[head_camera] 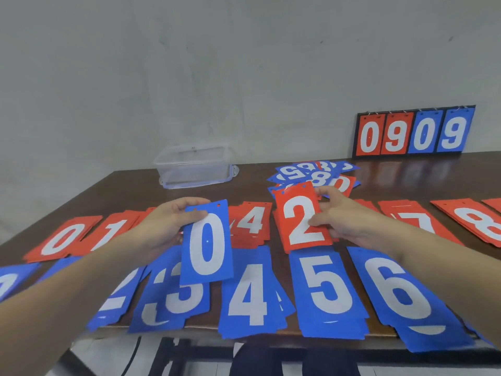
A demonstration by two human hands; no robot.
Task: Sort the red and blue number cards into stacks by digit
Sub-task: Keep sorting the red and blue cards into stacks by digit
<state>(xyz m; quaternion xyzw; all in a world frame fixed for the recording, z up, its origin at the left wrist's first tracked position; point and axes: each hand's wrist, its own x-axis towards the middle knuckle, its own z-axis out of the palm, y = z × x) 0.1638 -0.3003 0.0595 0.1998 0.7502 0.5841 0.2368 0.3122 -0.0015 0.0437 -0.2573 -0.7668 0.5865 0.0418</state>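
Two hands pinch cards, left (165, 226) a blue 0 (206, 244), right (349, 219) a red 2 (302, 221), hiding probably the red 5 stack.

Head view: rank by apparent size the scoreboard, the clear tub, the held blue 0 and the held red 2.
1. Scoreboard
2. Clear tub
3. Blue 0
4. Red 2

The two cards are probably equal in reality; the 0 is nearer the camera.

— What sort of place is this?
— A plain workroom or lab: bare grey wall (189, 63), dark wooden tabletop (406, 180).
— Anything else?
— A flip scoreboard (413, 132) against that wall, a clear plastic box (193, 166) left of it.
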